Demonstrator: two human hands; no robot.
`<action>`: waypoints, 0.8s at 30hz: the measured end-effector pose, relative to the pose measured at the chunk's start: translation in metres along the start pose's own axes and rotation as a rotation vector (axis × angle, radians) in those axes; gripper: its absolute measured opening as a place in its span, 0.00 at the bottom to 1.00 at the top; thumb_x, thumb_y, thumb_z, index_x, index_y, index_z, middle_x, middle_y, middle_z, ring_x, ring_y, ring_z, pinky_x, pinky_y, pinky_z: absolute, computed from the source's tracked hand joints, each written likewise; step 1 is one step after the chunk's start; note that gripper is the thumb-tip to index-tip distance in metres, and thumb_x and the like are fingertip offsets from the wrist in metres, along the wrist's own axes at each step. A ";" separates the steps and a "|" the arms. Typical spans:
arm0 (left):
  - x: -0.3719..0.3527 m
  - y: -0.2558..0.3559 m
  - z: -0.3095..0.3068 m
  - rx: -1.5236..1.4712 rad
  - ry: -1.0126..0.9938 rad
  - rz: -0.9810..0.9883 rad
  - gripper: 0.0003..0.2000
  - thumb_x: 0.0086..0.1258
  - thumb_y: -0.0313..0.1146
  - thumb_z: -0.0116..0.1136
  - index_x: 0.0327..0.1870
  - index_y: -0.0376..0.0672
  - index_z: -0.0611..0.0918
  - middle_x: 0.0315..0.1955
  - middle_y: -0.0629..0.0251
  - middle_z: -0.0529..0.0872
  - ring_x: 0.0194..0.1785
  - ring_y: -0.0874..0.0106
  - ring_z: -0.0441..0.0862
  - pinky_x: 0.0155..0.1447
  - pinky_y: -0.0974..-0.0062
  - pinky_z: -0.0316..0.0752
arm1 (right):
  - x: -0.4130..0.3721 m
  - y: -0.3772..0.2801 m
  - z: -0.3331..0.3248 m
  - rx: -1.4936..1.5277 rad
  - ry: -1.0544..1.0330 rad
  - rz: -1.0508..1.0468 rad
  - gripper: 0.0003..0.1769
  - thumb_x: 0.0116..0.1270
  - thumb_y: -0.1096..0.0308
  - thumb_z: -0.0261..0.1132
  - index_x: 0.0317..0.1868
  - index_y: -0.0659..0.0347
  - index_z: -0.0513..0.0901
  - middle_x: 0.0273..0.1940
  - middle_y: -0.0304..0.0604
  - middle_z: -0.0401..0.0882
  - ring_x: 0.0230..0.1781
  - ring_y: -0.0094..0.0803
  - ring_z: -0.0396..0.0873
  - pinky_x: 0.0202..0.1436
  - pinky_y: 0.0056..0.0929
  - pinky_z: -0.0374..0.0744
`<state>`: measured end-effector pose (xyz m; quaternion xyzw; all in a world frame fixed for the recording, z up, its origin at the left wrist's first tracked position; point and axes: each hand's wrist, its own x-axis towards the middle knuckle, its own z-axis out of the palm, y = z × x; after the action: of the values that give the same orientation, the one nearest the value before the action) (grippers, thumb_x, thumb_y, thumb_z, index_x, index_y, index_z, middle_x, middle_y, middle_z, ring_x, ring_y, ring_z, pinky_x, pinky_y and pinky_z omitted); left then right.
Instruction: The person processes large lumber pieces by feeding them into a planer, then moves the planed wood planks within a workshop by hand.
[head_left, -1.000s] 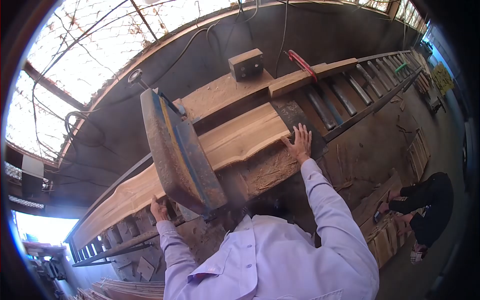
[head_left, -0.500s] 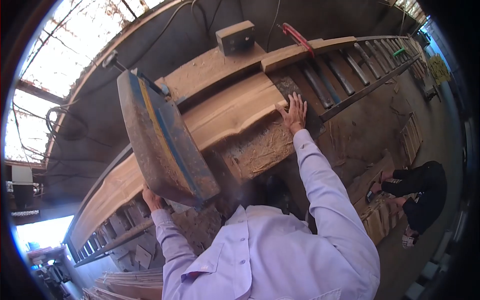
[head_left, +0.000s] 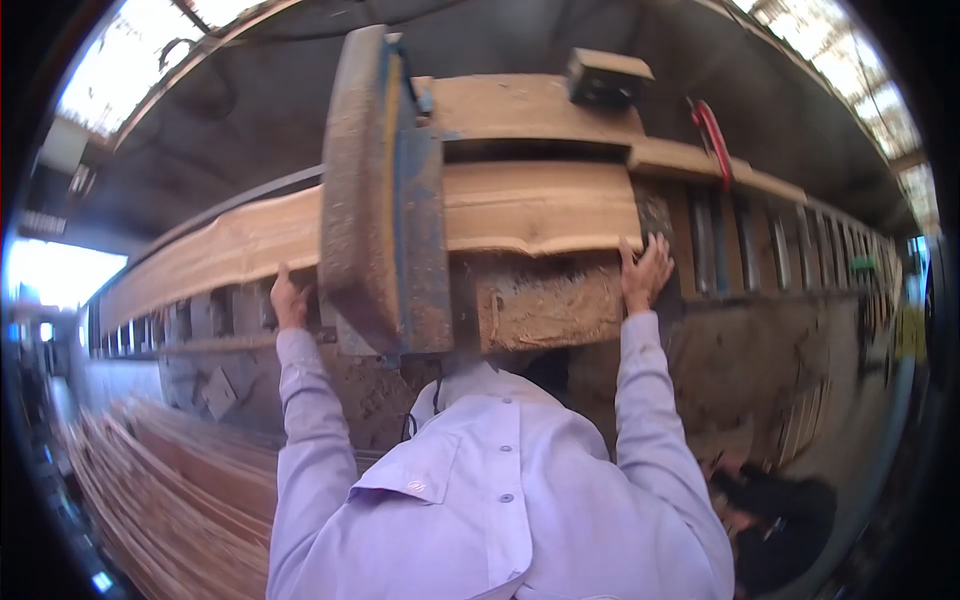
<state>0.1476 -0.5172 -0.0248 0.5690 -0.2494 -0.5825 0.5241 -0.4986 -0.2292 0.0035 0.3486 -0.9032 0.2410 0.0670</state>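
Observation:
A long wooden board (head_left: 540, 205) with a wavy near edge lies lengthwise across the machine bed, passing behind an upright dusty blue-grey machine housing (head_left: 370, 190). Left of the housing, my left hand (head_left: 291, 301) is at the board's near edge, one finger stretched up against it and the other fingers partly hidden. At the board's right end, my right hand (head_left: 646, 274) has its fingers apart, the thumb by the near corner. Below that edge is a metal plate (head_left: 550, 308) covered in sawdust.
A roller conveyor (head_left: 780, 250) runs off to the right, with a red clamp (head_left: 710, 140) on a wooden fence behind it. A block (head_left: 608, 78) stands at the back. Stacked planks (head_left: 170, 480) fill the lower left. A person in dark clothes (head_left: 780, 520) is low at the right.
The view has turned, so the board now runs almost level across it. Both hands remain at the board's near edge, left and right of the housing.

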 end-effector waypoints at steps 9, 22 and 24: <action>-0.042 0.006 0.048 0.301 0.289 0.398 0.25 0.76 0.48 0.51 0.40 0.28 0.84 0.37 0.48 0.88 0.42 0.59 0.86 0.45 0.58 0.77 | 0.006 -0.006 -0.013 -0.149 0.005 -0.121 0.41 0.68 0.36 0.59 0.66 0.64 0.73 0.68 0.53 0.70 0.70 0.49 0.67 0.70 0.51 0.63; -0.019 -0.011 0.035 0.621 0.526 0.334 0.29 0.72 0.58 0.49 0.42 0.33 0.83 0.44 0.36 0.84 0.53 0.42 0.81 0.56 0.52 0.73 | 0.006 0.013 0.016 -0.170 -0.049 0.007 0.50 0.67 0.22 0.43 0.71 0.57 0.70 0.75 0.47 0.63 0.78 0.41 0.56 0.79 0.51 0.50; -0.027 -0.006 0.037 0.563 0.498 0.348 0.27 0.72 0.55 0.52 0.40 0.32 0.82 0.42 0.35 0.84 0.51 0.41 0.81 0.54 0.52 0.74 | 0.007 0.013 0.015 -0.165 -0.043 -0.001 0.50 0.67 0.22 0.43 0.71 0.58 0.71 0.74 0.48 0.64 0.77 0.42 0.58 0.78 0.52 0.51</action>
<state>0.1057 -0.5020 -0.0109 0.7630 -0.3568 -0.2390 0.4831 -0.5117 -0.2319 -0.0128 0.3477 -0.9210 0.1582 0.0761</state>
